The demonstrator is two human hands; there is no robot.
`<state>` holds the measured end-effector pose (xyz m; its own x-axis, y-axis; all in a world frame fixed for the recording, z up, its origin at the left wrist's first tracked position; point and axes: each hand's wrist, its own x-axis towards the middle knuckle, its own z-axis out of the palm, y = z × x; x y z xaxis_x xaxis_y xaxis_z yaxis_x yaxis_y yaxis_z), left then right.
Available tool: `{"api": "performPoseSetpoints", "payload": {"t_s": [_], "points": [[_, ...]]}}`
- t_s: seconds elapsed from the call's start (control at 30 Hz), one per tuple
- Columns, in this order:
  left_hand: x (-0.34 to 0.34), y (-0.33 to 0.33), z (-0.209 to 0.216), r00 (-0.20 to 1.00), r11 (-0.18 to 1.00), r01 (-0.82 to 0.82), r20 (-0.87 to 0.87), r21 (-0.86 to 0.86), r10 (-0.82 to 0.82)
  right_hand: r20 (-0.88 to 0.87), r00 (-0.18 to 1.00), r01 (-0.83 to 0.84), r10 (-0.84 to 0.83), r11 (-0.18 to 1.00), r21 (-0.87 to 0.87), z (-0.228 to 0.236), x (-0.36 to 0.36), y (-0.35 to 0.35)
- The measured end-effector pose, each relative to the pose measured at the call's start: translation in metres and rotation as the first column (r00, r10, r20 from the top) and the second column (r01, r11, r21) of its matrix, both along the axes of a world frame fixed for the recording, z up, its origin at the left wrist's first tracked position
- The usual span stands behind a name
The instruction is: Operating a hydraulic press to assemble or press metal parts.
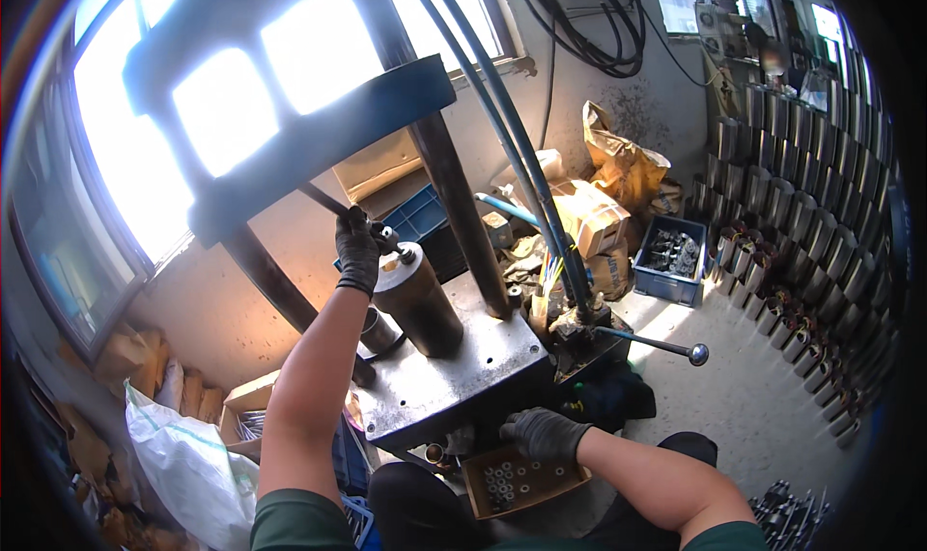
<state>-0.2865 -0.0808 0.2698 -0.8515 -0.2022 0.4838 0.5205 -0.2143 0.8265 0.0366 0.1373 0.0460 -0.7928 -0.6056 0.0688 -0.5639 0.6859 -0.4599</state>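
My left hand (358, 252), in a dark glove, is raised beside the white top of a dark upright cylinder (425, 305). Its fingers are curled around something I cannot make out, where a dark rod (325, 199) slants down from the press beam (319, 136). A dark fitting with a shiny spot shows just right of those fingers. The cylinder stands on the metal press bed (439, 389). My right hand (547, 435), also gloved, hovers low over a shallow box (541, 500) of small metal rings. Its fingers are bent together, and what they hold, if anything, is hidden.
A short open cylinder (379, 331) stands on the bed behind the tall one. Right of the press a lever with a ball knob (697, 355) sticks out. A blue crate (666, 287) of metal parts and stacked metal tubes (782, 203) stand farther right; a white sack (183, 464) lies left.
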Motion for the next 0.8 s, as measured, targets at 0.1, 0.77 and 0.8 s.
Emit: {"api": "performPoseSetpoints", "payload": {"t_s": [0.1, 0.77, 0.8], "points": [[0.001, 0.002, 0.004, 0.998, 0.998, 0.057, 0.019, -0.013, -0.057, 0.017, 0.999, -0.046, 0.046, 0.998, 0.051, 0.001, 0.006, 0.002], [-0.021, -0.004, -0.001, 0.999, 0.993, 0.028, -0.021, -0.118, -0.030, 0.025, 0.998, -0.068, 0.065, 0.988, 0.139, 0.014, 0.019, 0.010], [-0.025, -0.006, -0.001, 0.999, 0.992, 0.050, 0.020, -0.114, -0.048, 0.012, 0.998, -0.066, 0.065, 0.987, 0.149, 0.016, 0.019, 0.011]]}}
